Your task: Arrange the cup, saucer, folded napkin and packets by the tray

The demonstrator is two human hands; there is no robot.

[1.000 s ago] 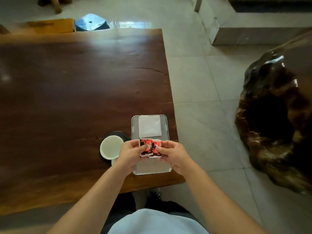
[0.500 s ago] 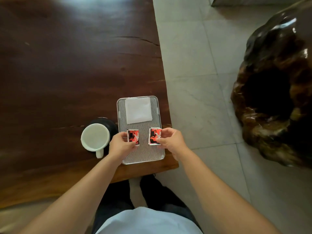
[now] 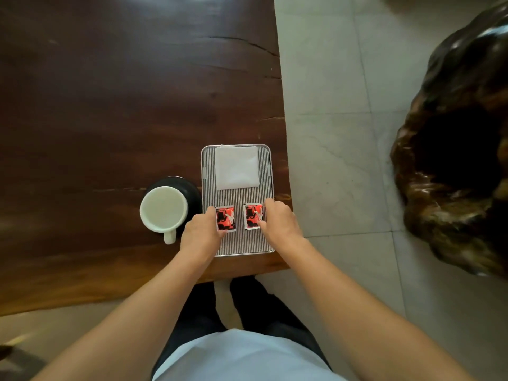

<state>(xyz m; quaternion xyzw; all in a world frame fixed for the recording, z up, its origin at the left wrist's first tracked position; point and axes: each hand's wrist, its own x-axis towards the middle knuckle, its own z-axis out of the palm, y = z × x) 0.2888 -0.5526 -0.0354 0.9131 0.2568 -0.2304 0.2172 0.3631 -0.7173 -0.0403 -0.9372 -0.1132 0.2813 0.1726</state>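
Observation:
A ribbed metal tray (image 3: 236, 195) lies near the table's right front corner. A folded white napkin (image 3: 237, 166) rests on its far half. Two red-and-black packets lie side by side on the near half. My left hand (image 3: 202, 232) pinches the left packet (image 3: 226, 219) by its left edge. My right hand (image 3: 277, 220) pinches the right packet (image 3: 253, 216) by its right edge. Both packets rest flat on the tray. A white cup (image 3: 164, 210) stands on a black saucer (image 3: 189, 191) just left of the tray, handle toward me.
The dark wooden table (image 3: 110, 105) stretches far and left; its right edge (image 3: 283, 119) runs just beside the tray. A pale tiled floor (image 3: 343, 160) lies to the right, with a large dark carved wooden stool (image 3: 456, 149) on it. My legs show below the table's front edge.
The two packets, held overlapped together above the tray a second ago, have been drawn apart and lowered flat onto the tray. The camera has tilted further down.

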